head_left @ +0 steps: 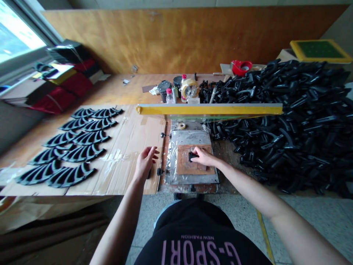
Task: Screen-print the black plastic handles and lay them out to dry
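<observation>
A small black part [192,157] is at the middle of the brown board [182,170], between the thumb and fingers of the right hand [200,156]. The fingers are pinched around it; whether it rests on the board or sits slightly above, I cannot tell. The board lies on a grey metal plate [193,137], and a small roll of tape [181,126] is near the plate's far edge.

The left hand [146,162] is over the right-hand side of the cardboard sheet [129,136], just left of the plate. Its fingers are loosely curled and partly open, with nothing visible in them. Something dark [149,174] shows beside its wrist, too hidden to name.

A yellow bar-like frame edge [209,109] stretches across, beyond the plate. On the left of the cardboard, curved black parts [85,152] are laid out in fan-like groups, two across and five deep. A large heap of black parts [284,136] covers the right side of the table [116,86].

Behind the frame edge stand bottles with red caps [169,97], a dark tub [164,87] and a large roll of tape [189,88]. A red tape dispenser [239,69] is behind the heap, near a yellow-edged green screen [321,50]. Boxes [64,87] are stacked by the window [19,33].
</observation>
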Motion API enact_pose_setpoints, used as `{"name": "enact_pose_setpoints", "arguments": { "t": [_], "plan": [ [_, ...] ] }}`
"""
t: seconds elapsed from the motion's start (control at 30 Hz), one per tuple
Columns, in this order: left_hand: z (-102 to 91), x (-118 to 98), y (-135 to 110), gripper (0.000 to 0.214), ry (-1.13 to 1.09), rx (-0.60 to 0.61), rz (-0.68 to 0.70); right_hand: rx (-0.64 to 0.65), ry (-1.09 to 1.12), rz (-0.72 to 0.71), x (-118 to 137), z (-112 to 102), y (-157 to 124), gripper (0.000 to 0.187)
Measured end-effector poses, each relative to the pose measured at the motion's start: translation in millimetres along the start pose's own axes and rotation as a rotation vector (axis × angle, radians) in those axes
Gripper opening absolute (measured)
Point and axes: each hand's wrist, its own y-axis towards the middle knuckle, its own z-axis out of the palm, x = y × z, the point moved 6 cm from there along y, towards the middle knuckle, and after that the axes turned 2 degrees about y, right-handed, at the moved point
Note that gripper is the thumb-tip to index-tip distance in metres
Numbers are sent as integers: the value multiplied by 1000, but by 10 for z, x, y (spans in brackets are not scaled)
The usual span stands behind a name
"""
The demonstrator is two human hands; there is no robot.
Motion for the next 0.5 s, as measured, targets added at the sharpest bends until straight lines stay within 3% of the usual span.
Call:
{"name": "enact_pose_setpoints", "arguments": {
  "t": [0.1,0.23,0.33,0.43,0.5],
  "plan": [
    [47,-387,101,43,-91,7,87,-128,-162,-55,7,4,100,12],
    [113,-939,206,39,-249,-1,250,-278,-369,-121,20,37,69,15],
    [254,-1273,222,41,-367,60,349,-362,-456,-96,9,45,-8,18],
    [392,-1381,152,44,-391,137,345,-419,-465,-72,-87,-69,-123,21],
    [390,-1310,39,44,-378,137,330,-463,-424,-21,-260,-283,-227,22]
  ]
}}
